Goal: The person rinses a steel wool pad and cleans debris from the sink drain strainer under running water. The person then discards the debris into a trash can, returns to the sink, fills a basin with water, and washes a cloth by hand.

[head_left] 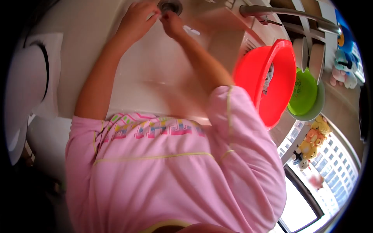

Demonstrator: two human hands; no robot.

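Note:
My left hand [140, 14] is at the top of the head view, inside a white basin [140, 70]. Its thumb and fingers curve together in a pinch beside the round dark drain [173, 5]. My right hand [172, 24] reaches to the drain's near edge, fingers bent and pressed together. The two hands' fingertips almost meet. Anything between the fingers is too small or blurred to make out. Blur also covers part of the basin below my right forearm.
A metal faucet [287, 13] juts out at upper right. A red tub [281, 77] with grey cloth inside is right of the basin, next to a green bowl [305, 93]. Plush toys [312, 138] line the window. A white rounded fixture [27, 83] stands left.

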